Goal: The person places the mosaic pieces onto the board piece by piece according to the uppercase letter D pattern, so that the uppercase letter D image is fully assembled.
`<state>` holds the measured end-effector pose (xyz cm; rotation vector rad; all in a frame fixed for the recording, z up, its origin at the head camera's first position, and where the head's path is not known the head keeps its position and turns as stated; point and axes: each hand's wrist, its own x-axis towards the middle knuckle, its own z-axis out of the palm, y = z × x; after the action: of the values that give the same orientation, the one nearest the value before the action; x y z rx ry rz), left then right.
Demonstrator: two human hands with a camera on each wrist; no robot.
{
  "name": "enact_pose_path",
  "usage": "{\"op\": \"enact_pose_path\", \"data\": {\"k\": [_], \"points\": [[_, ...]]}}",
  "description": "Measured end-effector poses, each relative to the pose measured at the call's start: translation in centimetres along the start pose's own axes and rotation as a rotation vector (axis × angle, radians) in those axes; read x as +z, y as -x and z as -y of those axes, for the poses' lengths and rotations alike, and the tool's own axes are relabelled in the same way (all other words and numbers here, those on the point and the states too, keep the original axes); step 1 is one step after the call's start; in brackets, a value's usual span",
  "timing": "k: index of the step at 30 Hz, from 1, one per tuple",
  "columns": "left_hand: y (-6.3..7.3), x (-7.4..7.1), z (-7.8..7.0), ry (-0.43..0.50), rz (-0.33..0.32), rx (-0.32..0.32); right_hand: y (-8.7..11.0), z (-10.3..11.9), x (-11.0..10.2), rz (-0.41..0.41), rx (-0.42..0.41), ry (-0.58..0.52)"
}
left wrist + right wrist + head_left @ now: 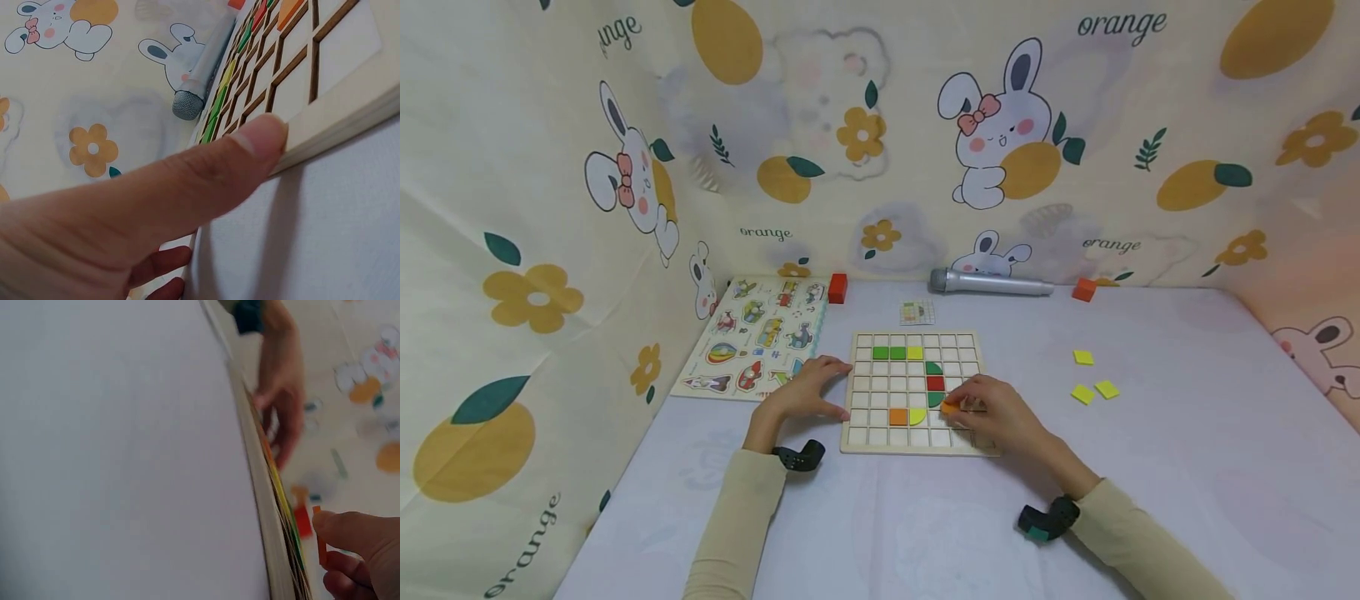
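Observation:
A wooden grid board lies on the table before me. Colored pieces sit in some of its cells: green and yellow squares along an upper row, a red square between two green rounded pieces, an orange square and a yellow rounded piece lower down. Thumb and fingers of my right hand pinch a thin orange tile over the board's lower right part. My left hand rests at the board's left edge; in the left wrist view its straight thumb touches the rim.
Several yellow squares lie to the right. A small patterned card is behind the board. A picture puzzle board lies at left. Along the back are a red block, a gray microphone and an orange-red block.

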<state>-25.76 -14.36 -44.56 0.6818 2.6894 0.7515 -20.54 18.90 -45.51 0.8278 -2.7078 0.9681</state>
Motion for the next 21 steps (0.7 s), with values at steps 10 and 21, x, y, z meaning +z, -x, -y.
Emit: {"op": "enact_pose_path", "data": {"k": [10,21], "points": [[-0.1,0.2,0.0,0.018,-0.017,-0.012,-3.0,2.6,4.3,0.034,-0.159,-0.007],[0.0,0.1,-0.1,0.024,-0.013,-0.009,-4.3,4.6,6.5,0.065,-0.156,-0.031]]}}
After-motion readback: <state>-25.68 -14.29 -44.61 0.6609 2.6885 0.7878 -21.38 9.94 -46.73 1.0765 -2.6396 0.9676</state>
